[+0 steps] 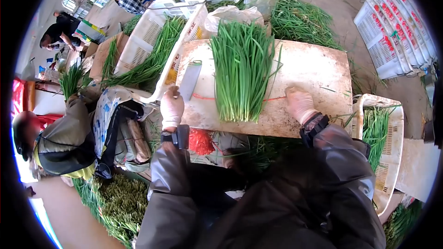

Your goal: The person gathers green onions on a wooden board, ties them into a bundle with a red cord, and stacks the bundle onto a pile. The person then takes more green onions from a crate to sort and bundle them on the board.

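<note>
A thick bundle of green garlic chives (242, 71) lies on a pale, stained board (318, 69), its white cut ends toward me. A thin red string (276, 98) runs across under the chives and shows on both sides. My right hand (301, 105), in a pale glove, is closed at the string's right end. On the left, my left hand (172, 108), gloved too, has its fingers pinched together beside a broad knife blade (190, 80). The string's left end fades near the blade, so what that hand holds is hidden.
White crates (159, 11) with chives stand left, and another crate (390, 157) at right. Stacked crates (394, 27) rise at the far right. Loose chives (300, 18) cover the floor behind. A red string ball (201, 142) hangs below the board. A co-worker (64, 133) sits at left.
</note>
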The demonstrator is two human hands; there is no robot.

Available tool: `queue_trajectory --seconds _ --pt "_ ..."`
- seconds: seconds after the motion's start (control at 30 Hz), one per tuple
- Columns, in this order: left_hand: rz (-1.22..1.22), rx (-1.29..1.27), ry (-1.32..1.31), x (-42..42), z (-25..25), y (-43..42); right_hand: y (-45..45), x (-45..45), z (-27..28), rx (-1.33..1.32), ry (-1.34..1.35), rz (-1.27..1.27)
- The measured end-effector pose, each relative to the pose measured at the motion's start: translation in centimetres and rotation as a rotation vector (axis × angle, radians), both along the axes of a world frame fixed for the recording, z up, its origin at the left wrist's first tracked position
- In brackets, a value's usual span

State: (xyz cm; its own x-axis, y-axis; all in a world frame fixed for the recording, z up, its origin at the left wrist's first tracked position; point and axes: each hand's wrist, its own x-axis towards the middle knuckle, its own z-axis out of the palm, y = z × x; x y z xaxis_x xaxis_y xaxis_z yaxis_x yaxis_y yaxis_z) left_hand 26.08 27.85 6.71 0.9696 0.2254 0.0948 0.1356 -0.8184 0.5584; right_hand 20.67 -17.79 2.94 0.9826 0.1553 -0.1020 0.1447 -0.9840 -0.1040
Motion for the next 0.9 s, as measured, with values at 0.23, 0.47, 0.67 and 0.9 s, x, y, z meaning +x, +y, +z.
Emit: queue_trajectory --seconds 0.23,0.47,0.67,0.9 --pt "-0.136 0.138 0.109 -0.9 -1.3 -2.5 0.3 0.2 0.7 -0.060 0.044 -0.002" --pt "-0.183 0.317 0.083 -0.3 -2.6 -4.1 0.3 -0.3 1.2 -0.038 0.027 -0.001" --pt "-0.100 0.080 0.106 1.2 -4.6 -3.0 -0.1 0.0 0.9 -0.074 -0.015 -0.026" --pt "-0.069 -0.001 0.210 1.1 -3.9 -6.0 -0.8 2.0 2.0 -0.200 0.073 -0.185"
